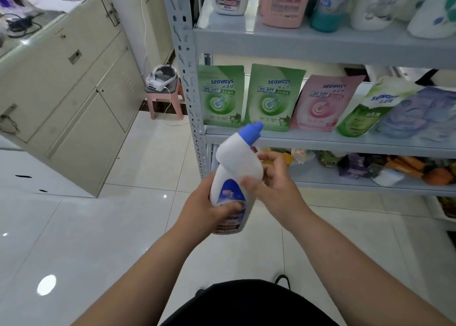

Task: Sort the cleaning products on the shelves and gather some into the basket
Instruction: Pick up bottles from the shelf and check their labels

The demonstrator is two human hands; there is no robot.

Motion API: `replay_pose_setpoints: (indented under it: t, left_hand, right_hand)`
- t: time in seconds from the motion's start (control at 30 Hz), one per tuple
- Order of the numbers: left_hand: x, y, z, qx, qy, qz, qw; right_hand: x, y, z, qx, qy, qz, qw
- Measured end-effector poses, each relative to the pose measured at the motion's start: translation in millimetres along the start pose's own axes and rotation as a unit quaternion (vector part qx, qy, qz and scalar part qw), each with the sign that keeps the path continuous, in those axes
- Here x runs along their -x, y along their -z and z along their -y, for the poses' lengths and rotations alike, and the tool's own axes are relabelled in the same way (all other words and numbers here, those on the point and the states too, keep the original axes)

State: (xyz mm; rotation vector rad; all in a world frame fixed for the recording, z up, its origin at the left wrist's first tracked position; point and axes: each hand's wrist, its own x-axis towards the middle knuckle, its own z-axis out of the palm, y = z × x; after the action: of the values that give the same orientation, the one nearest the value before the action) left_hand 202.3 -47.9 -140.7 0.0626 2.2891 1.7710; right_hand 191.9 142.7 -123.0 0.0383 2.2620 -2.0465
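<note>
Holding bottle [237, 163] out in front of the rack, both hands on it. Wrapped left hand [209, 207] round the lower body, thumb across the label. Curled right hand [271, 182] round the shoulder just under the neck, so basically gripped at both ends. Stood roughly upright, leaning a bit right at the top, with blue cap [253, 130] pointed up and right at the front lip of middle shelf [320, 140]. Hung just short of that lip, not touching, close to the left post [187, 79].

Seemed to hinge on that for the next move: ahead and slightly up for the middle shelf, or off somewhere else for the basket. Couldn't spot a basket anywhere in view though. Nearer the shelf with the right hand, nearer the body with the left, so probably a right-hand placement. Just a guess.

Lined along the middle shelf: two green pouches [220, 96], pink pouch [323, 103], more further right, all leaning back. Packed top shelf [320, 42] with standing bottles. Jumbled mixed packs on lower shelf [320, 177]. Glossy pale tile floor [98, 227], beige cabinet [74, 91] off left, pink stool [165, 98] with white headset [161, 77] by the post.
</note>
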Motion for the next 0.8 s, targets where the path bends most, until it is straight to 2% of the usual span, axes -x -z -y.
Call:
replay_pose_setpoints:
  t: [0.07,0.17,0.27,0.33,0.4,0.47,0.53,0.6,0.7,0.8]
  left_hand:
    - [-1.0,-9.6,-0.5,-0.008,0.018,0.007,1.000]
    - [-1.4,-35.5,-7.0,-0.149,0.010,-0.013,0.989]
    - [-5.0,-61.5,-10.3,-0.301,-0.040,-0.055,0.951]
    - [-11.1,-68.6,-15.1,-0.337,-0.046,-0.060,0.938]
    - [-18.4,-69.9,-23.4,-0.290,-0.002,-0.011,0.957]
    - [-26.3,-68.7,-31.2,-0.170,0.044,0.045,0.984]
    - [-31.6,-71.3,-37.8,-0.074,0.035,0.097,0.992]
    - [-34.3,-81.0,-48.1,-0.037,0.017,0.124,0.991]
    - [-40.2,-102.3,-62.1,-0.033,0.008,0.070,0.997]
    - [-47.3,-120.8,-72.7,-0.054,0.014,-0.032,0.998]
  right_hand:
    - [-12.6,22.5,12.5,0.014,-0.011,-0.007,1.000]
    - [-31.7,56.0,34.8,0.048,-0.002,-0.031,0.998]
    - [-47.5,83.6,41.5,0.185,-0.004,-0.022,0.982]
    - [-55.1,98.3,39.8,0.262,0.016,-0.011,0.965]
    - [-57.7,109.1,38.0,0.273,0.080,-0.010,0.959]
    - [-55.6,115.5,36.3,0.246,0.177,-0.020,0.953]
    - [-53.6,123.3,33.2,0.222,0.252,-0.031,0.941]
    - [-57.6,135.5,33.1,0.219,0.296,-0.034,0.929]
    - [-71.4,155.5,42.5,0.185,0.262,-0.016,0.947]
    - [-75.8,169.1,42.0,0.101,0.137,0.042,0.984]
